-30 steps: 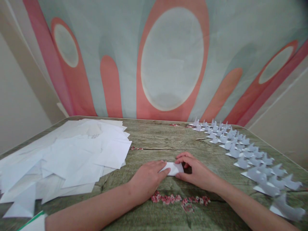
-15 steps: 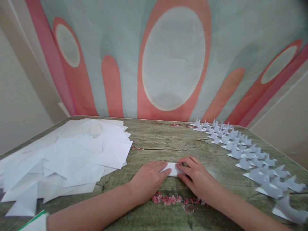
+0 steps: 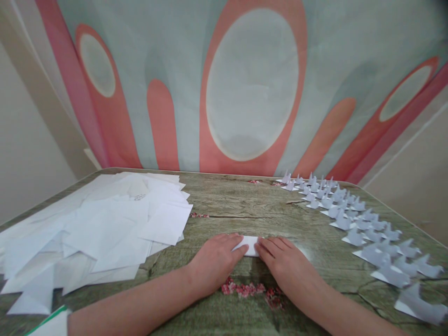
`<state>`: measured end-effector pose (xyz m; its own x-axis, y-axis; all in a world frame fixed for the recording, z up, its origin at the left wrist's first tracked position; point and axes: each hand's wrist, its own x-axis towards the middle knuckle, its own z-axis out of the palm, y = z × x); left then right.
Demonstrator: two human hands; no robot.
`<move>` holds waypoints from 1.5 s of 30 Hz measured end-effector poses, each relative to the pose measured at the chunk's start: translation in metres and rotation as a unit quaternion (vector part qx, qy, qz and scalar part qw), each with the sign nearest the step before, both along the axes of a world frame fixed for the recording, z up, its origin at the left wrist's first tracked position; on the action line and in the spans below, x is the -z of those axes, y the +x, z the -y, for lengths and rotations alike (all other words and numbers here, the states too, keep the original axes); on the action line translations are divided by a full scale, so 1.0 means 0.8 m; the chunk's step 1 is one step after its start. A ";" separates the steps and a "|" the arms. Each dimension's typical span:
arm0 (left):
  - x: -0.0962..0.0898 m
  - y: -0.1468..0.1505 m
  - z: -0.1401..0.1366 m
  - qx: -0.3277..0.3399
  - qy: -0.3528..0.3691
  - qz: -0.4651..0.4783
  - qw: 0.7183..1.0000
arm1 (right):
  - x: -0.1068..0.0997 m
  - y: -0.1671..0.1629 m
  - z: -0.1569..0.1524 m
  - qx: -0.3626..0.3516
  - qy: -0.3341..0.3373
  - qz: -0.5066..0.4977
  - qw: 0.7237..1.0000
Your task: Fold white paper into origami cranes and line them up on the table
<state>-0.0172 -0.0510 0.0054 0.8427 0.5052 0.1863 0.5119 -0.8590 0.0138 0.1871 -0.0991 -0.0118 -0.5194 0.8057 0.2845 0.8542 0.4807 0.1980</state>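
A small folded piece of white paper (image 3: pixel 251 245) lies on the table, its middle showing between my two hands. My left hand (image 3: pixel 216 262) holds the paper's left end, thumb along the near side and fingers over the far side. On the right end, my right hand (image 3: pixel 287 261) presses down with its fingers close together. That hand covers the paper's right part, and its thumb is hidden.
Loose white paper sheets (image 3: pixel 115 228) are heaped on the left of the wood-patterned table (image 3: pixel 231 196). Several folded paper birds (image 3: pixel 390 270) stand in rows along the right side. Behind the table hangs a patterned backdrop (image 3: pixel 189 93).
My right hand's fingers have come together and lie flatter over the paper's right end, where they were spread around it before. My left hand stays in place.
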 end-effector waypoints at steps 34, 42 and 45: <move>-0.001 0.000 -0.005 -0.011 -0.009 0.029 0.999 | -0.005 -0.004 -0.008 -0.049 -0.047 -0.085 0.994; -0.007 0.001 -0.002 -0.018 -0.011 0.012 1.000 | 0.000 -0.004 -0.007 -0.054 -0.046 -0.057 0.996; -0.007 0.002 -0.002 -0.016 -0.013 0.005 1.000 | -0.005 -0.007 -0.005 -0.048 -0.060 -0.041 0.996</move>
